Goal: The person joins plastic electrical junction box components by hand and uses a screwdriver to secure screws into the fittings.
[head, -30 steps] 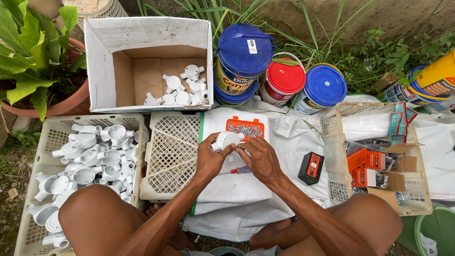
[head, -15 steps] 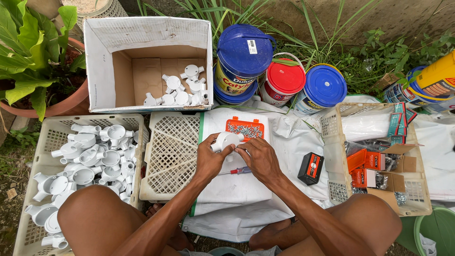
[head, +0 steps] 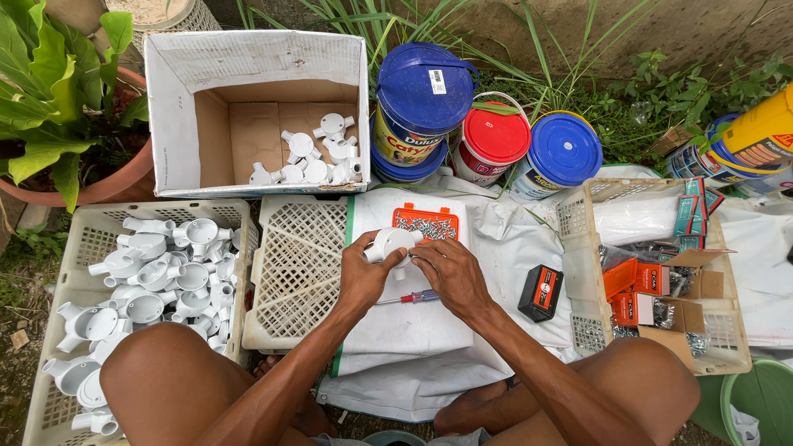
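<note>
From my remote seat: both hands meet over the white sack [head: 413, 330]. My left hand [head: 361, 277] is curled shut around a white round conduit box [head: 391, 243], held just ahead of the knuckles, its spout pointing left. My right hand [head: 446, 272] pinches at the box's right edge. A red-handled screwdriver [head: 410, 297] lies between the wrists.
</note>
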